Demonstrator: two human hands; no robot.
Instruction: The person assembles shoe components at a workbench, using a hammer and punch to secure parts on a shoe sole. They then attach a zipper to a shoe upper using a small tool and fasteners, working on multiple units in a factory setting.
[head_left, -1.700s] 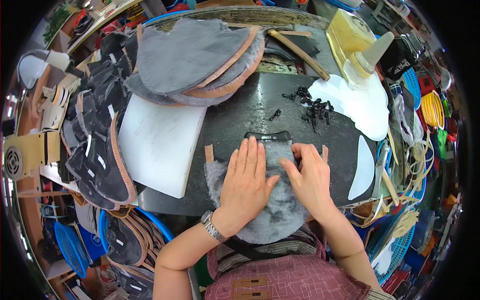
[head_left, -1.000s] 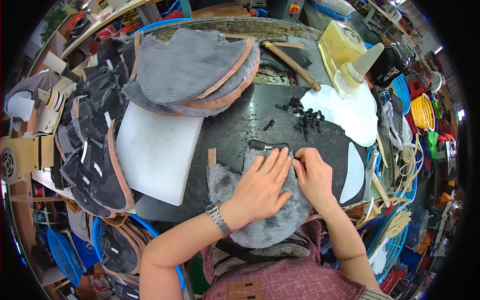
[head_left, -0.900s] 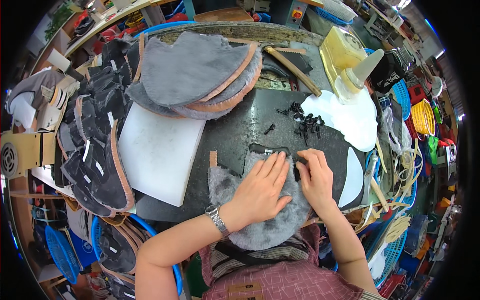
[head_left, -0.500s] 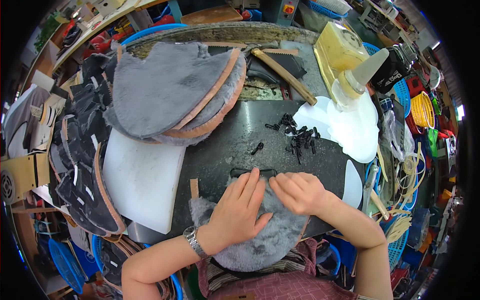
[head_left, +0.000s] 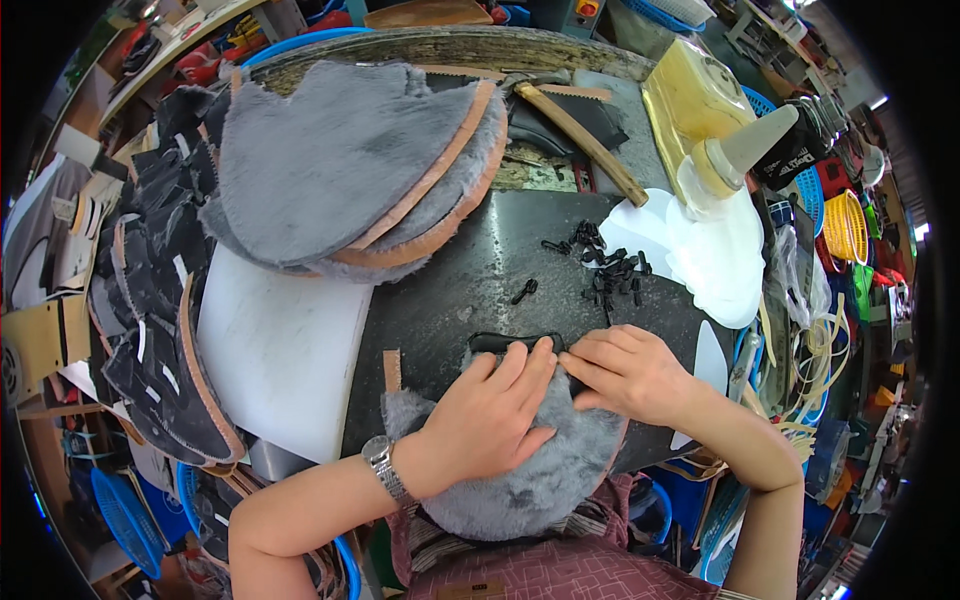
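Observation:
A grey fur piece (head_left: 560, 470) lies at the front edge of the dark work surface (head_left: 430, 330), reaching over my lap. Along its far edge runs a raised, glossy black strip (head_left: 492, 342). My left hand (head_left: 480, 425), with a watch at the wrist, rests flat on the fur, its fingertips against that strip. Beside them, my right hand (head_left: 630, 375) pinches the piece's far right edge with bent fingers; what lies under those fingers is hidden. Beyond the hands sits a heap of small black parts (head_left: 610, 270), and one loose black part (head_left: 524, 291) lies nearer.
Stacked grey fur pieces (head_left: 330, 160) with tan edges overlap a white board (head_left: 285, 350) at left. Black pieces (head_left: 160, 300) pile farther left. A wooden-handled hammer (head_left: 585, 145), a yellowish container (head_left: 690, 85) and white sheets (head_left: 715, 260) lie at the back right.
My right hand has unfolded from a tighter fist and shifted slightly right along the edge. My left fingertips have moved right along the black strip. The view has shifted a little.

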